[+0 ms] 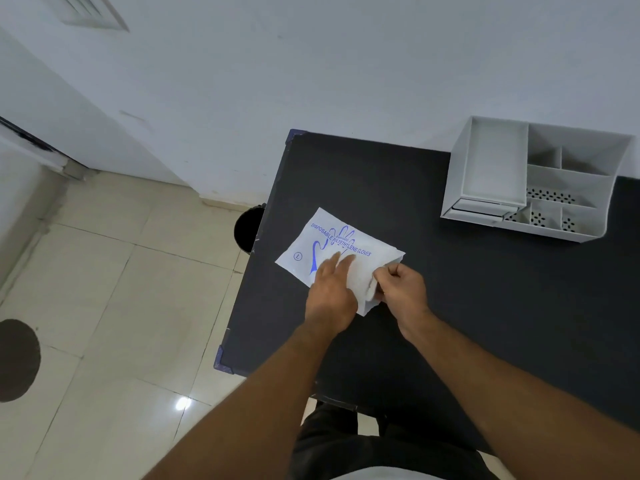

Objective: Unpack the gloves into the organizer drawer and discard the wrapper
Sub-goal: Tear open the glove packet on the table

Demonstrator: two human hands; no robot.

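A white wrapper (332, 242) printed in blue with "disposable polyethylene gloves" lies flat on the black table (433, 282). My left hand (330, 292) rests on the wrapper's near side with fingers spread, pressing it down. My right hand (403, 291) pinches the wrapper's open right end, where a pale wad of gloves (363, 282) shows between my hands. The white organizer (540, 181) stands at the table's back right, its drawer (491, 168) pulled out and bare inside.
A black bin (247, 228) stands on the tiled floor just off the table's left edge. The white wall runs behind the table. A dark round patch (17, 358) marks the floor at far left.
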